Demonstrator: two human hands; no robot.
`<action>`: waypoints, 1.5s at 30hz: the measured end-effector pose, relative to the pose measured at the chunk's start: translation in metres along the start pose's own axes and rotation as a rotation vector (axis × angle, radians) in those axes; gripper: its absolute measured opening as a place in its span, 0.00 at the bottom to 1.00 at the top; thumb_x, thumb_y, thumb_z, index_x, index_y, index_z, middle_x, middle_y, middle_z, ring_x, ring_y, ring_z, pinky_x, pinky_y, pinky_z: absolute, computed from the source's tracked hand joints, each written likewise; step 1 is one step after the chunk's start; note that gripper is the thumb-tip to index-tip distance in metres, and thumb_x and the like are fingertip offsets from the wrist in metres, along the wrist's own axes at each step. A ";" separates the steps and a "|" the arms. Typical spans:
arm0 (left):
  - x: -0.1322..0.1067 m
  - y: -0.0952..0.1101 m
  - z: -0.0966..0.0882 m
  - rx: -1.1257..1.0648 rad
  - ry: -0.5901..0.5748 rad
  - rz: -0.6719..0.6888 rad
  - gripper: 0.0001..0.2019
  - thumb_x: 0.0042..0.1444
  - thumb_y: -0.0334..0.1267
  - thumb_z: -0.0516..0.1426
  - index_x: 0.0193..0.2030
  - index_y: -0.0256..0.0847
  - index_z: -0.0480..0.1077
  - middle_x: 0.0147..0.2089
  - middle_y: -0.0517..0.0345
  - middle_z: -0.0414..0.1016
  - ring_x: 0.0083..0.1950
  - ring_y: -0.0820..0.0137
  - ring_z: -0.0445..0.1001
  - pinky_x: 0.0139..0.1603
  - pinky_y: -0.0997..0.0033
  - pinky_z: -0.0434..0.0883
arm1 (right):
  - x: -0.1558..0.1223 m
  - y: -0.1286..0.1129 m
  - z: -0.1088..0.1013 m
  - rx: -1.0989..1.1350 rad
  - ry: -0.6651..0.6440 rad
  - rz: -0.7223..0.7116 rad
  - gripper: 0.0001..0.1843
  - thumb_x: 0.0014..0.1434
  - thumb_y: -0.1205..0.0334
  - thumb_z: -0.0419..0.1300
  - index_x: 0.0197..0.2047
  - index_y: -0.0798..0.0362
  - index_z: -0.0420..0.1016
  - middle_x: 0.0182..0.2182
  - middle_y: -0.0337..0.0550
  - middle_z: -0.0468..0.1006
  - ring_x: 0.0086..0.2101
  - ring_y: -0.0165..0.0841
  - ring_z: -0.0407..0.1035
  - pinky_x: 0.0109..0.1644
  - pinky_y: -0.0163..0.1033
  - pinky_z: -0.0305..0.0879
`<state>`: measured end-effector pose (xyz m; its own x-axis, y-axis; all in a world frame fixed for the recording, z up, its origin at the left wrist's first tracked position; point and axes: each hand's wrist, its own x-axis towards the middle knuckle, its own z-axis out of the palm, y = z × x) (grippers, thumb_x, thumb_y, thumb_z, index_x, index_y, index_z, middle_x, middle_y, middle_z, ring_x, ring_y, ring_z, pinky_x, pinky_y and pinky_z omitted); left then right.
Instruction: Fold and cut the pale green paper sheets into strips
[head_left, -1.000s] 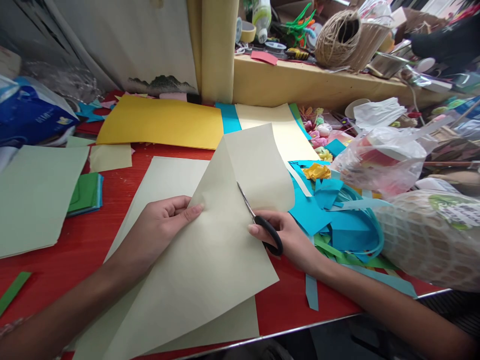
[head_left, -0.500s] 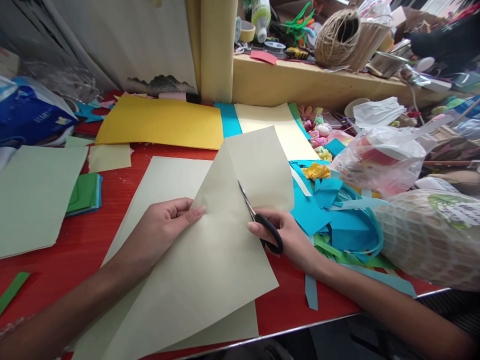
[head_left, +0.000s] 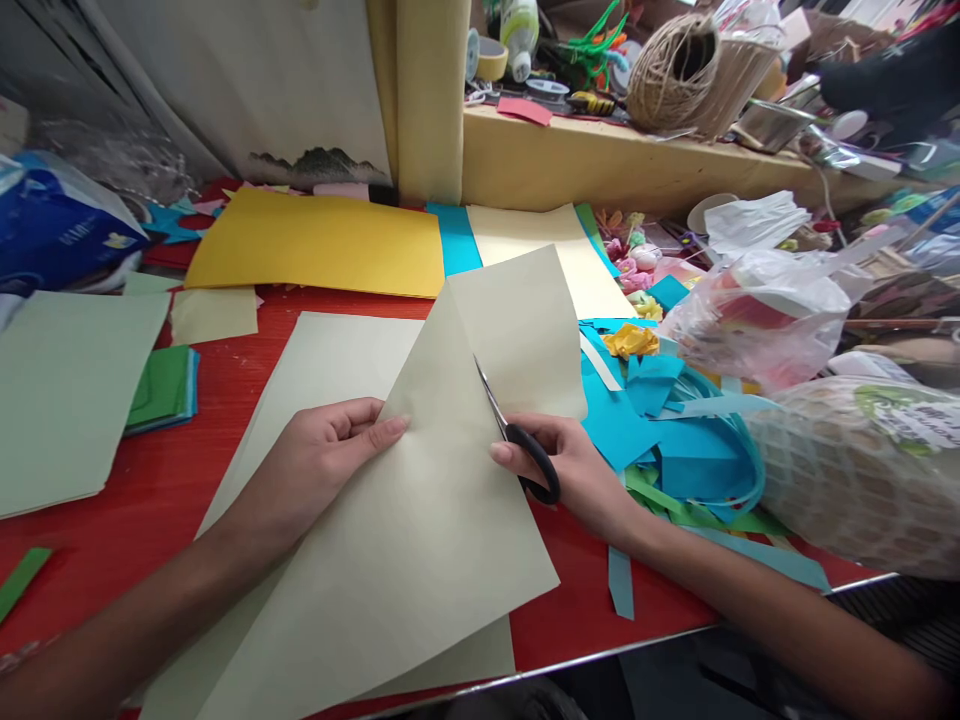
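Note:
A large pale sheet of paper [head_left: 405, 540] is held up at a slant over other pale sheets [head_left: 330, 350] on the red table. At its left edge my left hand [head_left: 345, 440] pinches it between thumb and fingers. Black-handled scissors [head_left: 534, 460] are gripped in my right hand [head_left: 562, 460], their blades on the paper and pointing up and away. A cut runs in from the right edge, and the far part of the sheet [head_left: 521, 330] stands partly parted from the near part. The lower blade is hidden behind the paper.
Yellow paper [head_left: 315, 245] and cream paper [head_left: 536, 245] lie at the back. Blue paper scraps [head_left: 675, 440] and a netted bundle [head_left: 855, 480] crowd the right. More pale sheets [head_left: 67, 400] and a green stack [head_left: 159, 385] are left. A cluttered shelf [head_left: 600, 160] runs behind.
The far part of the sheet has lifted and tilted slightly. The scissors look a little more closed. The whole view has shifted slightly; both hands keep their holds.

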<state>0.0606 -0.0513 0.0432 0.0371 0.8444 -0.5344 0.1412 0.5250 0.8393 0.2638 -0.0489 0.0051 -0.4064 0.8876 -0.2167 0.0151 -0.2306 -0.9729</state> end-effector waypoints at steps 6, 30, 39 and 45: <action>-0.006 0.004 0.003 0.015 -0.002 -0.008 0.07 0.44 0.40 0.64 0.31 0.43 0.75 0.26 0.65 0.77 0.25 0.74 0.74 0.21 0.82 0.69 | 0.001 0.000 0.000 -0.010 0.014 -0.012 0.14 0.50 0.55 0.66 0.26 0.54 0.66 0.22 0.33 0.58 0.24 0.23 0.52 0.24 0.29 0.51; -0.007 -0.003 0.004 0.059 -0.033 -0.013 0.12 0.42 0.45 0.64 0.34 0.44 0.74 0.29 0.63 0.79 0.27 0.68 0.76 0.23 0.77 0.71 | 0.000 -0.006 0.001 0.040 0.013 -0.043 0.11 0.50 0.56 0.66 0.32 0.54 0.73 0.21 0.31 0.58 0.21 0.22 0.50 0.20 0.28 0.49; -0.005 -0.009 0.005 0.096 -0.055 0.001 0.15 0.43 0.50 0.62 0.34 0.43 0.74 0.28 0.60 0.78 0.27 0.66 0.76 0.23 0.75 0.71 | 0.000 -0.007 0.001 0.044 0.010 -0.077 0.13 0.50 0.53 0.66 0.33 0.54 0.74 0.22 0.32 0.60 0.22 0.22 0.52 0.23 0.29 0.52; -0.003 -0.013 0.005 0.090 -0.098 -0.005 0.18 0.45 0.53 0.60 0.37 0.43 0.73 0.29 0.59 0.77 0.29 0.64 0.76 0.25 0.72 0.72 | -0.001 -0.007 0.000 0.040 -0.004 -0.066 0.13 0.52 0.53 0.64 0.35 0.54 0.73 0.26 0.34 0.63 0.27 0.24 0.58 0.27 0.29 0.57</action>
<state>0.0633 -0.0615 0.0333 0.1319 0.8253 -0.5491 0.2300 0.5133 0.8268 0.2638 -0.0483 0.0118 -0.4091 0.8998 -0.1513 -0.0488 -0.1872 -0.9811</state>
